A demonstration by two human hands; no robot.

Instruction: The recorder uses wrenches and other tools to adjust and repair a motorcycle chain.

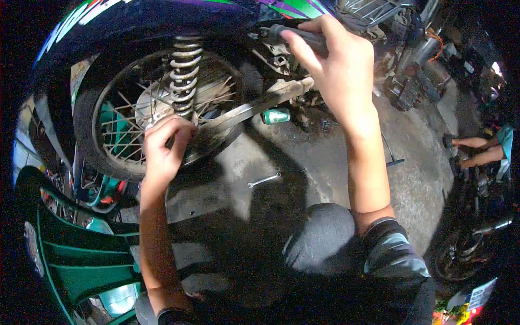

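Observation:
A motorcycle's spoked rear wheel (101, 127) stands at the left, with a coil-spring shock absorber (185, 67) in front of it. My left hand (167, 142) is closed at the shock's lower end, beside the swingarm (249, 110). Its curled fingertips are turned away, so what they grip is hidden. Higher up and to the right, my right hand (344, 67) is wrapped around a dark grey cylindrical piece (311, 39) under the dark bodywork (227, 19). Thumb and fingers press on its sides. Whether that piece is fixed to the motorcycle, I cannot tell.
On the concrete floor lie a combination wrench (264, 180) and a green can (276, 116). A T-handle tool (395, 162) rests beyond my right forearm. Green plastic chairs (81, 260) crowd the left. Another person's arms (479, 151) show at the far right, above another motorcycle (460, 254).

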